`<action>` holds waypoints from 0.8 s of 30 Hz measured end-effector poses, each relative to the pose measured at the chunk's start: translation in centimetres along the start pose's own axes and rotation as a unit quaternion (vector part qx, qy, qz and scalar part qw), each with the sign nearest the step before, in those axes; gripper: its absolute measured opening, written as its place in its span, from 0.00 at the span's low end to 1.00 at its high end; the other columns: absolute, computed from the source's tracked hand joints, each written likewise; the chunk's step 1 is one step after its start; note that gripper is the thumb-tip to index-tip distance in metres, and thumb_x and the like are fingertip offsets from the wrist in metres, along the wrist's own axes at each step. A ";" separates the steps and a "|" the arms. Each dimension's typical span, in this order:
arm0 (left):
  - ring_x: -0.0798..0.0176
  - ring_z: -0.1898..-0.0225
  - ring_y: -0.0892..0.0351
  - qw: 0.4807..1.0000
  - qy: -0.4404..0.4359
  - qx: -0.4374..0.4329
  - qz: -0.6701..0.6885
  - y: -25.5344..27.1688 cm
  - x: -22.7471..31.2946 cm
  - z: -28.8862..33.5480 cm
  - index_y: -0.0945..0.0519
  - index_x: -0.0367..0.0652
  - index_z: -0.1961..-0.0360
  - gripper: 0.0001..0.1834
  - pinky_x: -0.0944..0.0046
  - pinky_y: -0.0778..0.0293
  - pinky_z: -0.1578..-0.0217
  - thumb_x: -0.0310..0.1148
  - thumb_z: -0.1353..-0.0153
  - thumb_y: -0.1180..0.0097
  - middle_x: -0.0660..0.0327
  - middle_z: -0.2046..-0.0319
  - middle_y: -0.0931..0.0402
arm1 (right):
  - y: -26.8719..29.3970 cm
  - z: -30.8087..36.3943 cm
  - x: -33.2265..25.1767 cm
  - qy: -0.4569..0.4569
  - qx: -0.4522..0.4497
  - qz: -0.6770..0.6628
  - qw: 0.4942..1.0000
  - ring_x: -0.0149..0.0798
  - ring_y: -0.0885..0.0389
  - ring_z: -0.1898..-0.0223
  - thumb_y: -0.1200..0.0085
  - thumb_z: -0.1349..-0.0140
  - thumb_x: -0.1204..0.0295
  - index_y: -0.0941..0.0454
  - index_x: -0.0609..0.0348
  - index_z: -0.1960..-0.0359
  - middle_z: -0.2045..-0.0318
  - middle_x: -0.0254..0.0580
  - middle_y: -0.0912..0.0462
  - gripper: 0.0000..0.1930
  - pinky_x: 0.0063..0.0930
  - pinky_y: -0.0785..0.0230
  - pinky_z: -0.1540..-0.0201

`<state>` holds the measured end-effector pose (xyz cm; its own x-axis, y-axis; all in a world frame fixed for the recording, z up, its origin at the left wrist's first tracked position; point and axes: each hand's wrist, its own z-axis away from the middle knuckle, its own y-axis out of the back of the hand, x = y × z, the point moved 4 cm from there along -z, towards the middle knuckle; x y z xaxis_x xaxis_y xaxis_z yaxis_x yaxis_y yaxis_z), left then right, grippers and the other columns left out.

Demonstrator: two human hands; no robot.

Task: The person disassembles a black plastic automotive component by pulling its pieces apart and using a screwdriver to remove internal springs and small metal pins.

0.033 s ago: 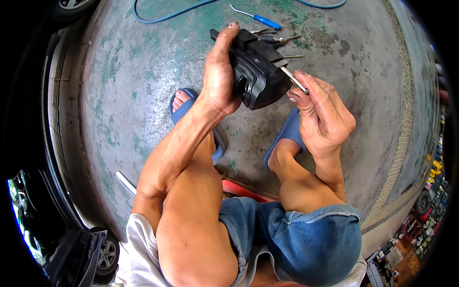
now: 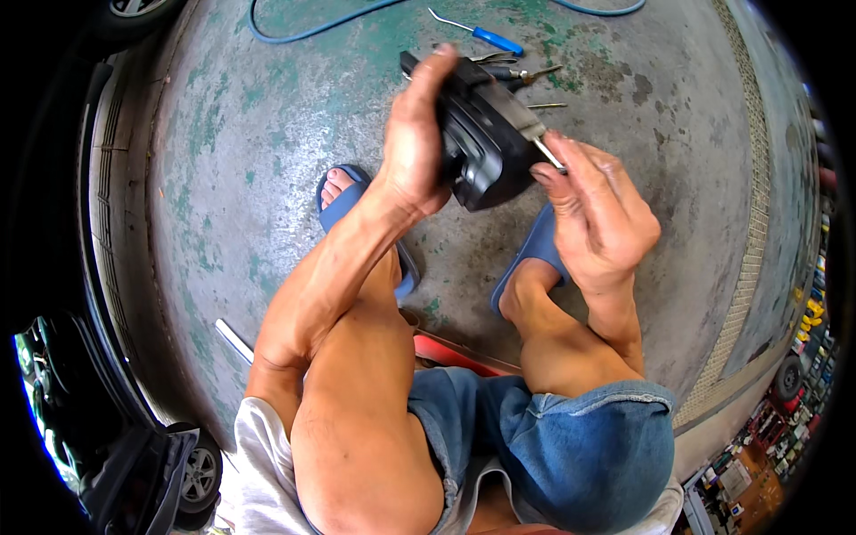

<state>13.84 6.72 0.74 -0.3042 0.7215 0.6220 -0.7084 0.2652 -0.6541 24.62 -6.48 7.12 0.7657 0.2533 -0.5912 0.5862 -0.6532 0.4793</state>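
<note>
A black moulded part (image 2: 484,160), with blocky and glossy curved sections, is up off the floor between my hands. My left hand (image 2: 412,147) wraps round its left side, thumb along the top edge. At the part's right end a thin metal rod (image 2: 551,156) sticks out. My right hand (image 2: 608,209) has its thumb and fingers closed on that rod. How deep the rod sits in the part is hidden. Just beyond, on the floor, lie a second thin rod (image 2: 548,105), some dark-handled tools (image 2: 522,75) and a blue-handled hooked pick (image 2: 497,40).
A blue hose (image 2: 294,39) curves over the worn green-grey floor (image 2: 223,178) at the far side. My feet in blue slippers (image 2: 537,245) stand below the part. A silver tube (image 2: 234,341) lies left of my arm. Something red (image 2: 464,355) shows between my legs.
The black part has shifted slightly right and turned, blurring a little. My right fingers have come closer to its end, and less of the rod shows.
</note>
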 end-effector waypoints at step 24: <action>0.47 0.57 0.14 0.995 -0.051 -0.081 -0.027 0.1 -0.6 0.0 0.25 0.31 0.48 0.33 0.50 0.14 0.55 0.56 0.28 0.57 0.43 0.63 0.18 | 0.4 0.4 0.7 -0.188 -0.033 -0.216 0.957 0.27 0.24 0.68 0.23 0.55 0.77 0.16 0.66 0.55 0.59 0.43 0.17 0.23 0.21 0.29 0.65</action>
<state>14.02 6.28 0.30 -0.3372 0.6369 0.6933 -0.6159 0.4077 -0.6741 25.25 -6.87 6.63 0.3046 0.2070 -0.9297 0.8517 -0.4962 0.1686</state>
